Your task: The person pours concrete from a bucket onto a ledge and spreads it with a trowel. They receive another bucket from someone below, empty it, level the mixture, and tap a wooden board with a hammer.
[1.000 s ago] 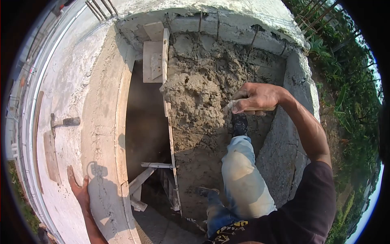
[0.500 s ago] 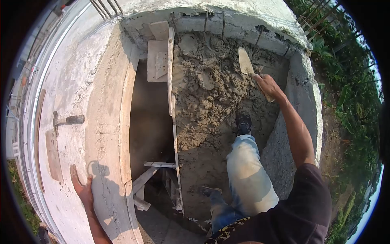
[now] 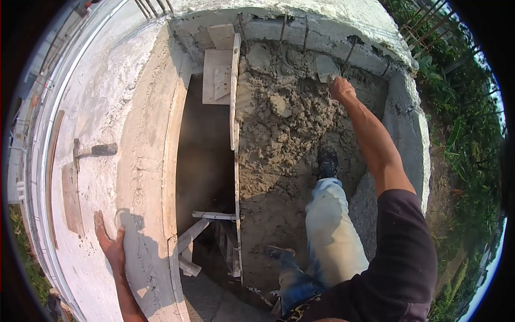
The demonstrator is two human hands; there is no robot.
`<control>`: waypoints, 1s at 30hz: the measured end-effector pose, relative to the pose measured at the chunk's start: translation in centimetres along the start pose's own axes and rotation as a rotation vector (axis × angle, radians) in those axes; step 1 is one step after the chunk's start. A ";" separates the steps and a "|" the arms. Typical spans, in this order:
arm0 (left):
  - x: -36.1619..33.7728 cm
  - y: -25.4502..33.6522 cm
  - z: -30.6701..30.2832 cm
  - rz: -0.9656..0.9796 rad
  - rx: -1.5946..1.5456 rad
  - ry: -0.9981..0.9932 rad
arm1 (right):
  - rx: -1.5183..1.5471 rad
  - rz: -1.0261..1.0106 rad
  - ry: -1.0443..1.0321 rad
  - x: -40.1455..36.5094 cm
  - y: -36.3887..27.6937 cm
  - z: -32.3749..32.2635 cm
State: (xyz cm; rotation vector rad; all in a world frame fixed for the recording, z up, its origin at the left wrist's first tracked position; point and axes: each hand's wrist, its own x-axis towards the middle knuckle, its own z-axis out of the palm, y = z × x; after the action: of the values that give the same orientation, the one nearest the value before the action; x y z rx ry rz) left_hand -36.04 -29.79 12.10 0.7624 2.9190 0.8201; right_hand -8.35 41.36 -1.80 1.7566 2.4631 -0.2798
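Observation:
My right hand (image 3: 343, 90) is closed around the handle of a trowel (image 3: 326, 68), whose blade lies against the wet concrete near the back wall. Lumpy wet concrete (image 3: 284, 134) fills the space between a plank edge and the side wall. On the left, my left hand (image 3: 111, 241) rests with its fingers spread on the pale concrete slab (image 3: 96, 188). Further up the slab lie a hammer (image 3: 96, 151) with a dark handle and a flat board (image 3: 71, 198).
An upright plank (image 3: 235, 96) borders the concrete beside a deep dark opening (image 3: 206, 150). Wooden braces (image 3: 214, 216) cross the opening lower down. Thin rebar rods (image 3: 306, 33) stick out along the back wall (image 3: 257, 29). My boot (image 3: 327, 162) stands in the concrete.
My right hand has moved up and slightly left with the trowel, whose blade has come from a raised, upright angle down onto the concrete. My left hand stays on the slab.

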 end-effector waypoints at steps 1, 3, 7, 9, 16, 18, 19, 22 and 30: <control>0.2 0.1 0.1 0.017 0.010 0.006 | 0.030 0.053 0.025 -0.2 1.4 -1.0; 0.1 -0.7 -0.2 0.017 0.026 0.015 | 0.007 0.053 0.036 0.0 3.0 0.3; 0.4 -2.2 0.1 0.034 0.011 0.036 | 0.145 -0.500 0.133 -0.4 -1.1 5.3; 0.4 -2.2 -0.1 0.031 0.021 0.029 | -0.001 -1.081 0.646 0.1 -3.9 9.1; 0.5 -2.1 -0.4 0.040 0.037 0.013 | -0.338 -0.690 0.017 0.2 -16.0 7.9; 0.7 -1.9 0.0 0.042 0.015 0.020 | 0.351 -0.084 0.102 -1.8 -13.0 6.2; 0.5 -1.8 -0.2 0.048 0.090 0.013 | 0.180 -0.160 0.011 -1.7 -11.2 4.2; 0.5 -1.9 -0.4 0.032 0.121 0.023 | 0.149 -0.201 0.016 -0.6 -9.2 3.0; 0.7 -1.4 -0.2 0.038 0.155 0.047 | 0.188 -0.693 0.448 1.7 -17.4 11.6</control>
State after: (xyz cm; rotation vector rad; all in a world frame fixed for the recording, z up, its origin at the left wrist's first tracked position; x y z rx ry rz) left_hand -37.31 -30.55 11.63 0.8217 3.0468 0.6278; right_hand -25.58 35.04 -11.88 1.0191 3.4167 -0.1818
